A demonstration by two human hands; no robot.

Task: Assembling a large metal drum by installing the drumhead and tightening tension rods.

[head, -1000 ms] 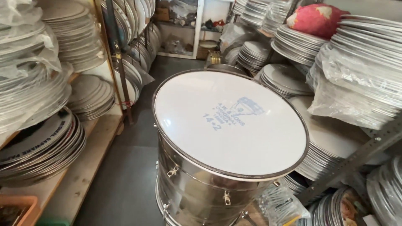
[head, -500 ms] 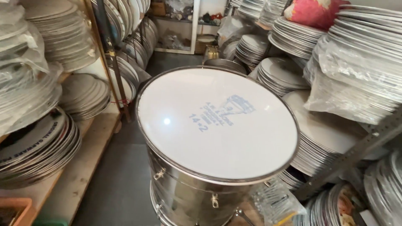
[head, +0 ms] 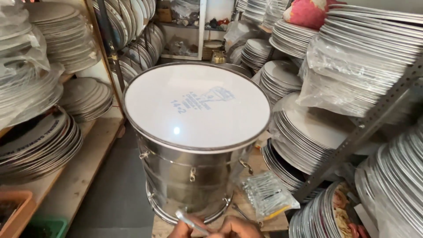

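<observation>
A shiny steel drum stands upright, its long axis vertical, white skin facing up, at the middle of a narrow storeroom aisle, its base on a wooden board. At the near edge, both hands meet just below its bottom rim: the left hand and right hand grip a thin metal rod angled up-left. A bag of metal rods lies right. Stacked drum skins fill shelves either side.

Steel drum above hands with rod
</observation>
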